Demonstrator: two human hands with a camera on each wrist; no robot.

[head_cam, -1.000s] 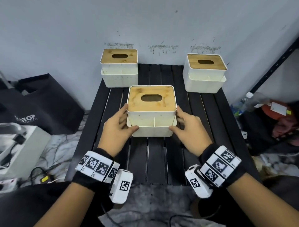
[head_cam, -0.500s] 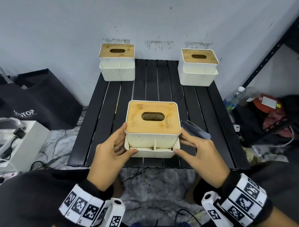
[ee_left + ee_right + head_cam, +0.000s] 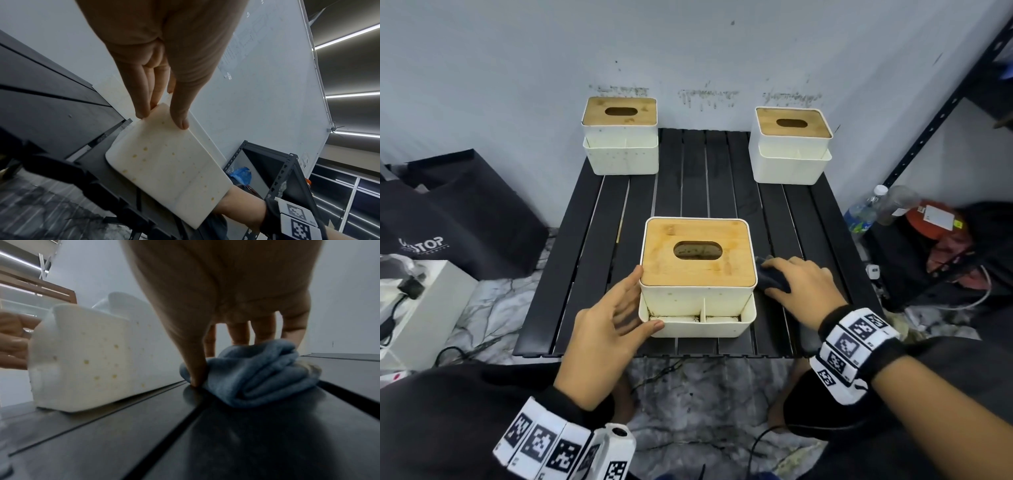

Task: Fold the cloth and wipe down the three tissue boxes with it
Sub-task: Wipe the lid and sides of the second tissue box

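A white tissue box with a wooden lid (image 3: 697, 263) stands near the front edge of the black slatted table (image 3: 585, 260); yellow spots dot its side (image 3: 88, 360) (image 3: 168, 168). My left hand (image 3: 616, 318) rests against its left side, fingers straight and thumb on the front tray rim. Just right of the box lies a folded blue-grey cloth (image 3: 772, 279) (image 3: 257, 373). My right hand (image 3: 798, 284) pinches the cloth between thumb and fingers against the table. Two more tissue boxes stand at the back left (image 3: 619, 137) and back right (image 3: 789, 144).
A wall rises right behind the table. A black bag (image 3: 458, 219) and a white box (image 3: 417, 308) sit on the floor to the left. A dark metal rack (image 3: 941, 116), bottles (image 3: 863, 212) and red clutter lie to the right. Cables run under the front edge.
The near box has come from the table's middle to its front edge. My right hand has let go of the box and taken hold of the cloth beside it. The left hand stays on the box.
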